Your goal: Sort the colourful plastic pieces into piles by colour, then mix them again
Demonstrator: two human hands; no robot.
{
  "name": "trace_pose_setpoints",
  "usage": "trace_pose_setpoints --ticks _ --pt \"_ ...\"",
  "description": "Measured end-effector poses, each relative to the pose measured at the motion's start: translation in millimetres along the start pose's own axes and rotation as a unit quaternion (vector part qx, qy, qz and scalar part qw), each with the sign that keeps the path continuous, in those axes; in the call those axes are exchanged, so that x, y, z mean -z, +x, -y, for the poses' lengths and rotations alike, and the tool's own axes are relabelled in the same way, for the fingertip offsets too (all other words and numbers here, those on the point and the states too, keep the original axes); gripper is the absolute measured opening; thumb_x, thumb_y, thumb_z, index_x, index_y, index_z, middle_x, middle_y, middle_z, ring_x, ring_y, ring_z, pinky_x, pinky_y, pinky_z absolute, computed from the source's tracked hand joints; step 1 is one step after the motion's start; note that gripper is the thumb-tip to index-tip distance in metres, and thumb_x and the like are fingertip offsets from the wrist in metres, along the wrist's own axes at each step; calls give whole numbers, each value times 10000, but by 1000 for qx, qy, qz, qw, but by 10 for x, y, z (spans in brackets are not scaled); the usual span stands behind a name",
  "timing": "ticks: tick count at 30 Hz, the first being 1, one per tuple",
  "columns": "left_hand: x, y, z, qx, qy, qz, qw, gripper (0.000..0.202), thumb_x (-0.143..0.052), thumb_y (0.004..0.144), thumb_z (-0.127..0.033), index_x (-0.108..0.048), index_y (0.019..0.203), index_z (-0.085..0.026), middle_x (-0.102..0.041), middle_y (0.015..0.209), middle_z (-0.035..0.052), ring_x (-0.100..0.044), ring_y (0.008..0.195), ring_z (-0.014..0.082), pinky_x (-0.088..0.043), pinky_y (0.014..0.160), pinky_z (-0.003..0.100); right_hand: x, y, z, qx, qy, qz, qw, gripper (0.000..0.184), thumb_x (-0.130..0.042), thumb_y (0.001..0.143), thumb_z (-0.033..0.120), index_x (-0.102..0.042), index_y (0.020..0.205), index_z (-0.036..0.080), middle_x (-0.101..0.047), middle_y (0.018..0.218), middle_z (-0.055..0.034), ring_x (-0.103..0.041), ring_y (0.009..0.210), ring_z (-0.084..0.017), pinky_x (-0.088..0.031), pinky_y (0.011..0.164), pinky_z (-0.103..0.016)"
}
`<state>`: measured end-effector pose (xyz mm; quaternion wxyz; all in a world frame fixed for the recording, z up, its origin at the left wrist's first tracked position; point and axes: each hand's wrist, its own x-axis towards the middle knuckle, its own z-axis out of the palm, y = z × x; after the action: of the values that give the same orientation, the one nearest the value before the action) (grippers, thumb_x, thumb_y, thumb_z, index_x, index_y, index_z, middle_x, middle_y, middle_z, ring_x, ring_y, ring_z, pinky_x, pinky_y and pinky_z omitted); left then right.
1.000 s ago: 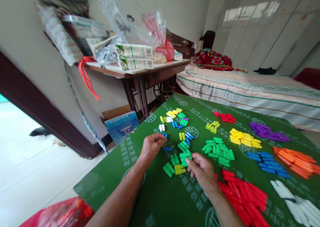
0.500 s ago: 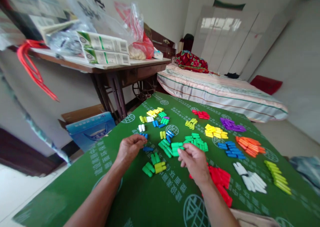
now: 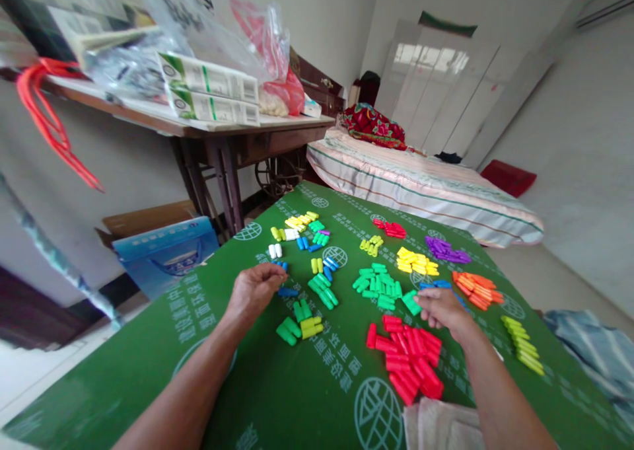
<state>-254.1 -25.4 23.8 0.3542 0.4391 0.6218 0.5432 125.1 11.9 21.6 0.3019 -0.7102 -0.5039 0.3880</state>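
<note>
My left hand [image 3: 257,288] hovers over the left part of the green table, thumb and fingertips pressed together; whatever lies between them, if anything, is hidden. Close to its fingertips are blue plastic pieces [image 3: 287,293], short and cap-like. My right hand [image 3: 440,308] is closed with green cap-like pieces [image 3: 411,302] at its fingertips, just right of the green pile [image 3: 377,283]. Blue pieces [image 3: 436,283] lie partly behind that hand. Nearer me spreads a red pile [image 3: 411,357]. Small groups of green [image 3: 288,331] and yellow-green [image 3: 312,328] pieces sit beside my left hand.
Yellow [image 3: 417,262], purple [image 3: 447,250], orange [image 3: 476,290] and lime [image 3: 522,345] piles line the table's right side. A folded cloth [image 3: 436,423] lies at the near edge. Beyond are a bed [image 3: 421,176] and a side table [image 3: 277,126] holding boxes and bags.
My right hand has moved to the right, carrying green pieces away from beside the green group. My left hand stays nearly in place. The view has turned slightly.
</note>
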Motion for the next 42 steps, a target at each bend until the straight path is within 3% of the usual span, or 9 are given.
trace_pose_setpoints --ticks 9,22,27,30,33,39,42 --pt "12 22 56 2 9 -5 1000 243 -659 551 -379 -673 659 -162 -651 597 22 -593 615 177 -440 547 267 -176 166 -86 -17 -23 37 999 358 -620 791 308 -622 1083 100 -555 412 33 -440 294 -82 -257 300 -150" --pt "10 58 147 -11 10 -12 1000 191 -627 566 -336 -667 643 -166 -644 578 3 -570 564 154 -434 542 260 -241 160 -76 -5 -96 15 995 331 -541 848 327 -603 1095 115 -538 403 41 -454 296 -102 -259 312 -175" --pt "18 64 184 -16 16 -6 1000 168 -605 580 -315 -657 634 -166 -628 563 -3 -560 554 147 -427 539 256 -198 160 -76 22 -168 -19 985 234 -557 840 371 -667 890 171 -549 417 16 -492 333 -135 -326 384 -232" --pt "19 67 205 -22 23 -4 999 162 -607 588 -315 -656 638 -169 -627 559 -8 -554 543 142 -423 540 254 -207 127 -23 68 -210 -53 974 179 -577 819 351 -672 771 207 -613 530 -25 -588 504 -175 -368 492 -260" --pt "19 65 220 -30 31 0 999 160 -597 598 -312 -657 646 -172 -638 571 -8 -560 549 141 -419 542 251 -337 3 77 115 -229 -64 964 151 -587 808 353 -684 796 237 -671 684 -40 -632 710 -208 -380 583 -268" --pt "18 75 242 -35 51 5 998 182 -581 604 -328 -663 663 -176 -636 579 -8 -561 568 147 -412 544 249 -884 -467 411 254 -269 -10 929 177 -570 829 366 -698 885 257 -667 648 -6 -597 595 -181 -344 552 -265" --pt "17 97 268 -39 63 3 997 193 -575 603 -334 -664 667 -175 -630 575 -6 -556 571 150 -409 549 252 -1129 -646 609 276 -323 37 905 206 -549 859 337 -674 994 244 -695 740 -16 -631 687 -180 -365 585 -259"
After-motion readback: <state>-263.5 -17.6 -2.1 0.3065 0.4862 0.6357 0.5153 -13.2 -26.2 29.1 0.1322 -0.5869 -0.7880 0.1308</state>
